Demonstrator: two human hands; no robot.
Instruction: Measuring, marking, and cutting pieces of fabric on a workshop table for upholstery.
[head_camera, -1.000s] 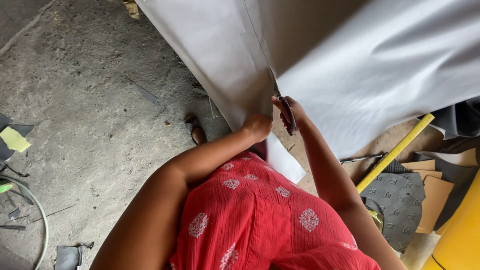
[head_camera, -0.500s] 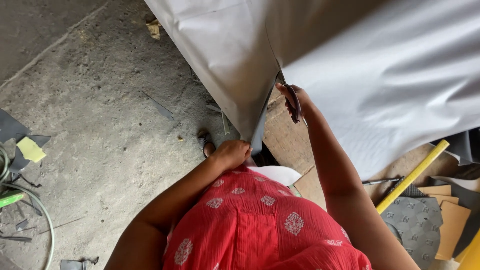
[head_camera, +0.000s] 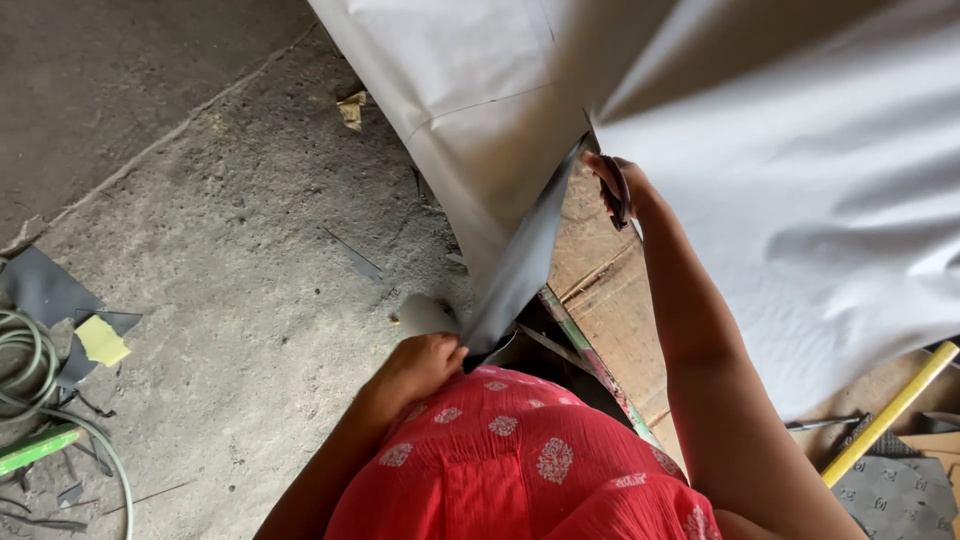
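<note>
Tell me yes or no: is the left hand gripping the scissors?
No: the left hand pinches the cut edge of the grey sheet, while the right hand holds the scissors.

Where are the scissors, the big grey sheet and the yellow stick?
scissors (head_camera: 618, 195), head view, on the dark handle in the right hand.
big grey sheet (head_camera: 800, 200), head view, on its broad pale face.
yellow stick (head_camera: 890, 412), head view, mid-length.

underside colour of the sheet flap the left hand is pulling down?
Dark grey underside on the flap, against a pale whitish top face; left hand grips its lower end. Head view.
</note>
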